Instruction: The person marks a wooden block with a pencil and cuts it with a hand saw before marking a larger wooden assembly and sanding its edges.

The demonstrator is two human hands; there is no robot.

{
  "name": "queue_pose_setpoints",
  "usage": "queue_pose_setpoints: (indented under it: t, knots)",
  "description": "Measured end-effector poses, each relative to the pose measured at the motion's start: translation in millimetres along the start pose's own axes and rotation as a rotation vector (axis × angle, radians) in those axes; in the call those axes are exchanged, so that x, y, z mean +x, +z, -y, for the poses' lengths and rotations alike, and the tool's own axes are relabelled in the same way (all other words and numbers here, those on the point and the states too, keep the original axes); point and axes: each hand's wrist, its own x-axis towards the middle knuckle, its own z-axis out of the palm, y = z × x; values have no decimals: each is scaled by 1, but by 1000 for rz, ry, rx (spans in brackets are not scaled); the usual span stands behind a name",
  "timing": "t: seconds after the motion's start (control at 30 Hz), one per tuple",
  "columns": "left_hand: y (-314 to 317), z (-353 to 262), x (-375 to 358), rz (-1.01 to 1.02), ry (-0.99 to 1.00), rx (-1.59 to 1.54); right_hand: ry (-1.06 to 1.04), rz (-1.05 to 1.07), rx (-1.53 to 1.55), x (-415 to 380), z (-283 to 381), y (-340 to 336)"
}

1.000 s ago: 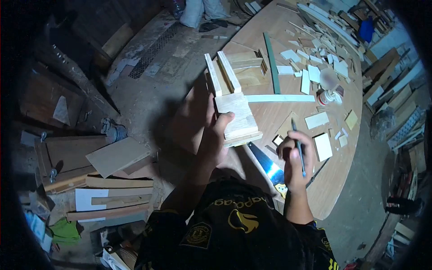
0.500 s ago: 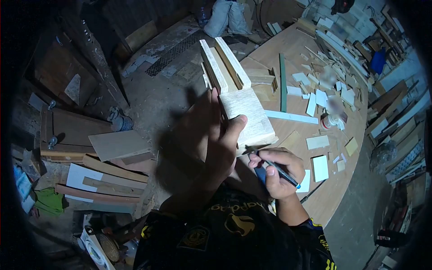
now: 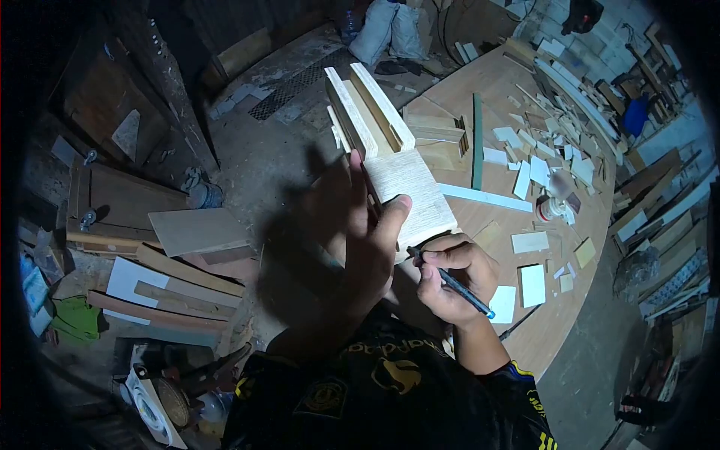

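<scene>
A pale wooden assembly [image 3: 409,184], with a flat block at the near end and two parallel rails reaching away, is held up over the table's left edge. My left hand [image 3: 375,232] grips it from the left, thumb pressed on the flat top face and fingers along the side. In my right hand [image 3: 461,277] is a dark pen [image 3: 466,291] with a blue end, pinched between thumb and fingers. Its tip end lies right at the near lower edge of the block.
The round wooden table [image 3: 555,315] carries scattered wood offcuts [image 3: 532,279], a green strip [image 3: 478,142], a long white strip [image 3: 487,197] and a small tub [image 3: 551,208]. Boards [image 3: 199,232] lie at the left, and white sacks [image 3: 390,30] stand on the floor behind.
My right hand has shifted slightly up and left with the pen, its fingers now closer to the block's near edge. My left hand keeps its hold on the wooden assembly.
</scene>
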Motion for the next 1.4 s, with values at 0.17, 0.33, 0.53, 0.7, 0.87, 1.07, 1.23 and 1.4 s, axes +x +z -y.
queue_pose_setpoints:
  t: [0.17, 0.33, 0.53, 0.7, 0.87, 1.07, 1.23, 1.4]
  knots:
    - [1, 1, 0, -38, 12, 7, 12, -41, 5, -5, -6, 5]
    - [1, 6, -3, -22, 109, 87, 14, -16, 1, -3, -8, 5]
    - [3, 10, -1, -51, 113, 93, -15, -20, 4, 1, -13, 5]
    - [6, 1, 5, -111, -53, 6, -14, -28, -6, 1, -15, 5]
    - [0, 17, -2, -57, 160, 198, -26, -17, -10, 1, -17, 6]
    - [-1, 22, -2, -84, 113, 192, -25, -8, -25, 1, -17, 6]
    - [-2, 24, -5, -90, 138, 286, -41, 23, -37, 0, -16, 4]
    - [-3, 24, -6, -91, 133, 270, -33, 37, -38, -1, -16, 4]
